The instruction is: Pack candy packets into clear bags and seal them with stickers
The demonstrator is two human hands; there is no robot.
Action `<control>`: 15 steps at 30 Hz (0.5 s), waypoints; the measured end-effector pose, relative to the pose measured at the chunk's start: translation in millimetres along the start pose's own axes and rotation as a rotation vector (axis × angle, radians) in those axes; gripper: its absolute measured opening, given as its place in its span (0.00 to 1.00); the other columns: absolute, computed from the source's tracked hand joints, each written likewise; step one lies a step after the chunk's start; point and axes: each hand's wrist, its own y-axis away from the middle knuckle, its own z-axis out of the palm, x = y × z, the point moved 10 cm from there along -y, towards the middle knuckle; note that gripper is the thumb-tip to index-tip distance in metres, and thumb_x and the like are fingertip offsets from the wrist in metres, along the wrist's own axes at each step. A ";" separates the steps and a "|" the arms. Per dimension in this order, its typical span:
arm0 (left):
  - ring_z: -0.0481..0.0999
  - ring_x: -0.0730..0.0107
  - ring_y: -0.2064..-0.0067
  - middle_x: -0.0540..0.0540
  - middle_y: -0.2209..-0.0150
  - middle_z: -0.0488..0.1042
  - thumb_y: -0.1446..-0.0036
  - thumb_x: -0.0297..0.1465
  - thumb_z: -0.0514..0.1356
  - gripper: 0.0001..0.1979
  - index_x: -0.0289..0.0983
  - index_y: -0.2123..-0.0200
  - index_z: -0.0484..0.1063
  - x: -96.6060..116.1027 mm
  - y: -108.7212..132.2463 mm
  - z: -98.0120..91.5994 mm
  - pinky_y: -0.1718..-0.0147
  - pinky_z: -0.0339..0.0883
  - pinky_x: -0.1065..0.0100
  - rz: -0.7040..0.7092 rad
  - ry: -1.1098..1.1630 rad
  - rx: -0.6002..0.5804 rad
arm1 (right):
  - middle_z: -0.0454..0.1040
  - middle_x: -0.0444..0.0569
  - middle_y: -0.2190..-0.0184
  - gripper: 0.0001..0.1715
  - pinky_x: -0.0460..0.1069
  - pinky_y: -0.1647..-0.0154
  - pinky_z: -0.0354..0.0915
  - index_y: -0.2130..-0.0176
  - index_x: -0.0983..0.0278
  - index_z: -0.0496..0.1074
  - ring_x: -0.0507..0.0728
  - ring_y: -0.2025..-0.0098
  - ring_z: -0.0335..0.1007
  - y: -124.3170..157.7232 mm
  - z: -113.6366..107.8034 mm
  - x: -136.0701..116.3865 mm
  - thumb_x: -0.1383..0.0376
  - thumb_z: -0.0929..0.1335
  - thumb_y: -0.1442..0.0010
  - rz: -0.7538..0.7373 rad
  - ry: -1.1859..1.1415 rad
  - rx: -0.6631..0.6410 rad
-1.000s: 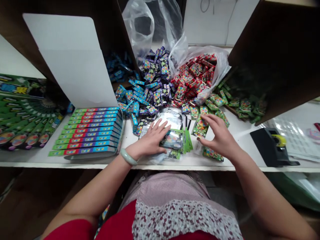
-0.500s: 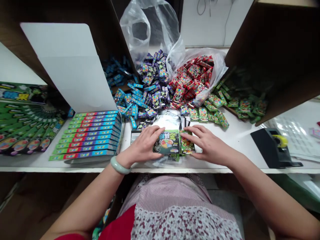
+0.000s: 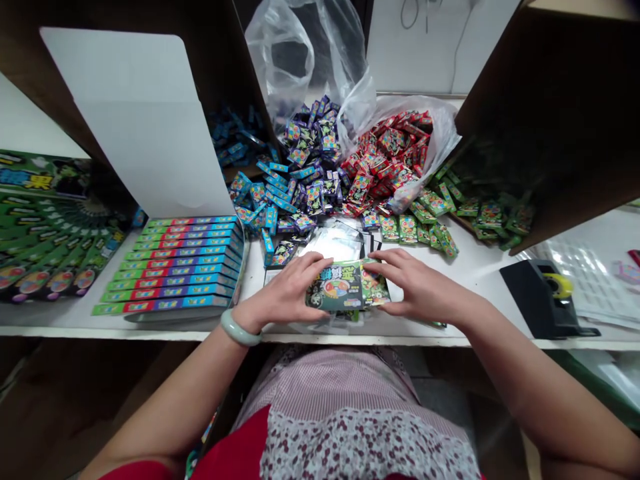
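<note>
My left hand (image 3: 283, 290) and my right hand (image 3: 420, 287) press in from both sides on a dark green printed card (image 3: 334, 285). A smaller green candy packet (image 3: 375, 287) lies against the card's right end, under my right fingers. Beneath them is a clear plastic sleeve (image 3: 330, 243) with a shiny silver sheen. A pale green bangle (image 3: 240, 328) circles my left wrist. Loose piles of purple packets (image 3: 315, 167), red packets (image 3: 385, 163) and green packets (image 3: 407, 228) lie just beyond my fingers.
Left of my left hand, a fanned row of blue-and-red boxes (image 3: 170, 267) stands beside green printed sheets (image 3: 50, 227). A black tape dispenser (image 3: 540, 293) sits at right. Brown cardboard flaps (image 3: 525, 120) and a clear plastic bag (image 3: 285, 60) rise behind. The white shelf's front edge (image 3: 400, 340) runs below my hands.
My hands have come together from apart onto the card and green packet, which now sit side by side between them. The green packet from the right side has moved in toward the middle.
</note>
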 end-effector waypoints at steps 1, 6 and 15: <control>0.62 0.46 0.41 0.33 0.42 0.58 0.55 0.40 0.68 0.45 0.35 0.37 0.53 -1.0 0.3 0.1 0.42 0.61 0.49 -0.005 0.009 -0.002 | 0.64 0.60 0.41 0.35 0.63 0.43 0.63 0.40 0.62 0.64 0.66 0.41 0.60 -0.7 2.4 0.2 0.63 0.72 0.46 0.001 0.003 -0.006; 0.64 0.49 0.42 0.36 0.43 0.59 0.55 0.40 0.69 0.44 0.36 0.38 0.55 -3.3 3.3 0.0 0.43 0.63 0.51 -0.006 0.079 -0.022 | 0.64 0.59 0.42 0.34 0.62 0.43 0.64 0.40 0.62 0.63 0.66 0.41 0.60 -0.9 6.1 2.5 0.63 0.71 0.45 -0.023 0.037 -0.031; 0.64 0.48 0.42 0.37 0.44 0.59 0.55 0.42 0.70 0.46 0.40 0.37 0.53 -6.0 2.2 -8.8 0.44 0.63 0.49 -0.046 0.079 0.086 | 0.64 0.61 0.44 0.34 0.65 0.42 0.61 0.42 0.64 0.62 0.68 0.42 0.60 3.5 -21.5 1.7 0.60 0.72 0.45 0.063 0.136 0.175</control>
